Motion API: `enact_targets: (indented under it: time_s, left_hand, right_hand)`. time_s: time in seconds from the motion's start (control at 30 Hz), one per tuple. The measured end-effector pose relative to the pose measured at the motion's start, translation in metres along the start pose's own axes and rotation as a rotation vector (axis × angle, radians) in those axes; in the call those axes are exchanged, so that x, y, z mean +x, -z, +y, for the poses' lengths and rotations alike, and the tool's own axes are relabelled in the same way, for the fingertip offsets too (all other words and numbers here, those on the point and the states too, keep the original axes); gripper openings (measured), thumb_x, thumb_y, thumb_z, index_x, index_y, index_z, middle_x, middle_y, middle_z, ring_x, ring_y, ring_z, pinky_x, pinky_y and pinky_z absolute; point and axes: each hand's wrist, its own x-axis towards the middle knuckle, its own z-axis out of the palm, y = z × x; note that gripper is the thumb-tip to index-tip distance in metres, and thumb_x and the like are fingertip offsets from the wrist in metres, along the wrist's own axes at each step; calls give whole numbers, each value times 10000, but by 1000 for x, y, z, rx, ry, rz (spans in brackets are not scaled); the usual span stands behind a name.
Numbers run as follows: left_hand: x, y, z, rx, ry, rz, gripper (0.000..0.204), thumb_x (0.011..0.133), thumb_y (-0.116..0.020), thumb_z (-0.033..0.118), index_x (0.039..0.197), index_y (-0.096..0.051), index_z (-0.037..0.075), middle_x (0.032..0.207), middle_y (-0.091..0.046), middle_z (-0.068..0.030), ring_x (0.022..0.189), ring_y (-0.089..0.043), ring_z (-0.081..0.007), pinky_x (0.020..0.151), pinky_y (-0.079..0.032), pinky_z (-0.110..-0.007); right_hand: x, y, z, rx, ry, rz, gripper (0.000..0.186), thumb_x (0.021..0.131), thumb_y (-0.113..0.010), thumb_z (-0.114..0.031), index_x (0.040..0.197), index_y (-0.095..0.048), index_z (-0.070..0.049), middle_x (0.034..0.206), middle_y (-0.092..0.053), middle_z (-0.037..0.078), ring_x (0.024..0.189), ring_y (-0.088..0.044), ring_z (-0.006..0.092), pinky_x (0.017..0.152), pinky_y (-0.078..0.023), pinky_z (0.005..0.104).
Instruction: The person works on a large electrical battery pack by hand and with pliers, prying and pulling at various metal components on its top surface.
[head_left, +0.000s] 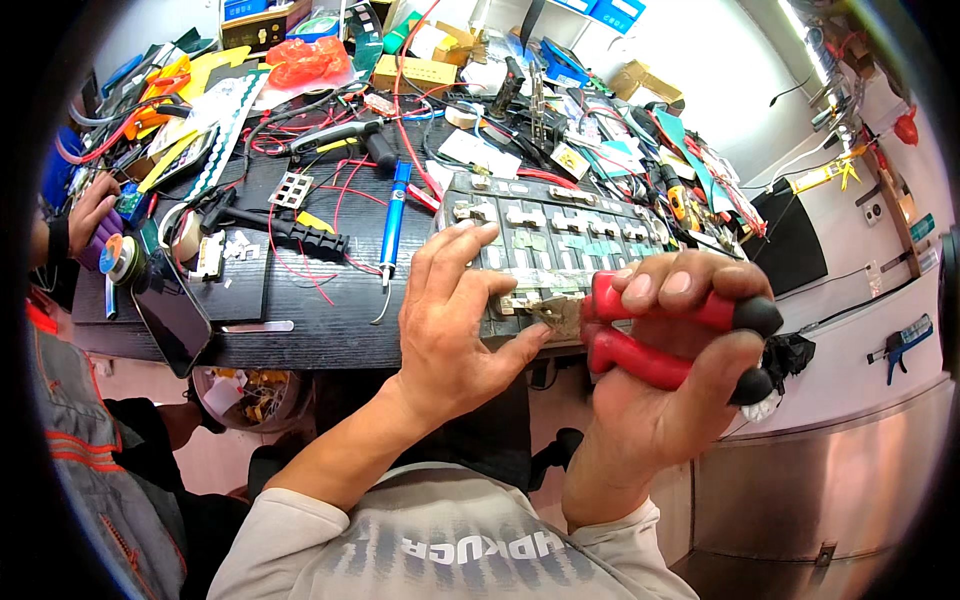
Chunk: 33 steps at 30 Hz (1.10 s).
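A grey battery pack (548,222) with rows of metal terminals and pale patches sits at the front of the black table. My left hand (445,330) rests against its left front, fingers apart and bent, thumb near a metal piece (540,310) on the front edge. In my right hand (672,400) are red-handled pliers (650,364) with black handle ends, gripped at the pack's front right corner; I cannot make out their jaws. A blue tube (396,218) with a thin nozzle lies left of the pack.
Cluttered wires, tools and boxes cover the black table (262,350). A phone (172,315) lies at the front left. A co-worker's hand (88,215) is at the far left. A bin (250,398) is below. A caulking gun (900,348) is at the right.
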Motion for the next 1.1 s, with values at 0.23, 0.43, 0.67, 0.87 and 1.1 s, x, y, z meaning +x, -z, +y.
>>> enact_targets:
  time_s: [0.23,0.43,0.67,0.87,1.1]
  left_hand:
    - [1,-5,-5,-11,-11,86,451,682,-978,297,975,-737,52,1304,-706,-155,1332,-593,-390,1111,-497,-504]
    - [-2,-7,-10,-24,23,90,590,673,-1007,311,1128,-740,46,1294,-729,-142,1313,-624,-394,1107,-508,-506]
    - [-8,-9,-15,14,44,63,692,730,-970,463,1218,-746,27,1241,-733,-127,1271,-643,-373,1101,-520,-510]
    - [-13,-8,-15,54,61,11,793,716,-996,429,1305,-702,-14,1296,-707,-191,1283,-630,-417,1092,-521,-518]
    - [22,0,8,50,-21,30,794,721,-1003,385,1306,-678,-41,1285,-699,-185,1249,-624,-428,1101,-475,-525]
  right_hand:
    - [23,-19,-2,-117,-66,-36,519,1000,-805,-431,1225,-563,-31,983,-612,91,855,-590,192,780,-511,367]
    - [49,-24,1,-143,-185,-229,476,1007,-812,-369,1179,-588,15,936,-650,90,751,-578,111,644,-450,238]
    - [87,-38,6,-211,-308,-434,437,1049,-741,-367,1136,-624,45,880,-646,108,719,-609,153,642,-498,280]
    - [104,-26,20,-315,-402,-612,345,1024,-781,-342,1045,-682,-13,830,-654,12,690,-591,66,589,-443,228]
    - [129,-57,0,-474,-352,-699,326,1021,-784,-309,952,-651,-20,755,-564,2,715,-508,93,622,-440,302]
